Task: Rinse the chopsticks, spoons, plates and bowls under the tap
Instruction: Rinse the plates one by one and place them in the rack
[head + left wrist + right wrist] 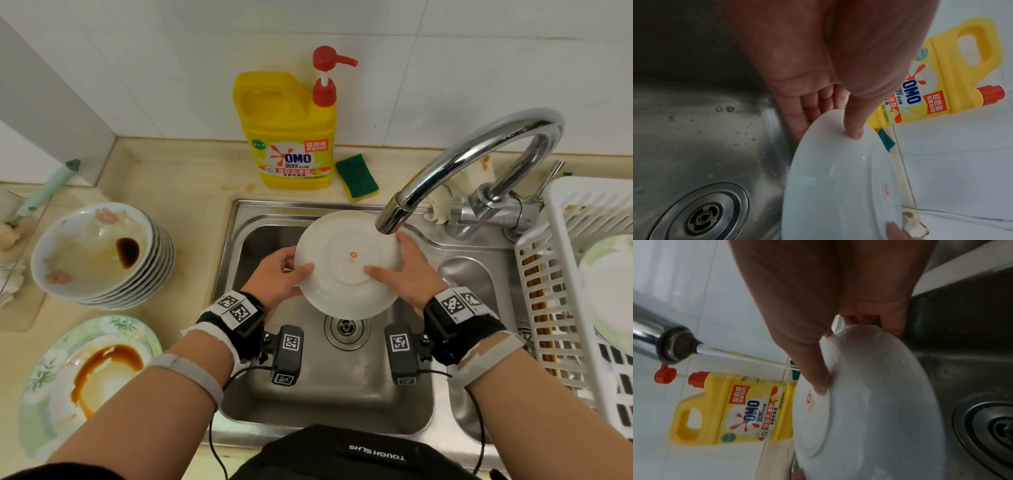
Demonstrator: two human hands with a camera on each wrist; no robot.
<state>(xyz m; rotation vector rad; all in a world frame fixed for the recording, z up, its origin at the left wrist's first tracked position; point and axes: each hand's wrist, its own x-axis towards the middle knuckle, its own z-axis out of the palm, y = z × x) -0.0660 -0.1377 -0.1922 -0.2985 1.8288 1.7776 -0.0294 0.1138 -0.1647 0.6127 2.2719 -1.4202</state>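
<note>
White plate (346, 270), wet, held over sink (411, 394) under tap (390, 219): left hand (277, 274) and right hand (407, 274) pinch opposite rims. Risk: slipping from wet fingers, chipping.

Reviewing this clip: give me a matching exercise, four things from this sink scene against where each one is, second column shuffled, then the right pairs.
Things:
1. round white plate
2. yellow detergent bottle with red pump
3. stack of flowered bowls
4. white plastic drying rack

Places:
A. counter left of the sink
B. right of the sink
C. held under the tap in both hands
D. against the wall tiles behind the sink

Pairs: 1-C, 2-D, 3-A, 4-B
</note>
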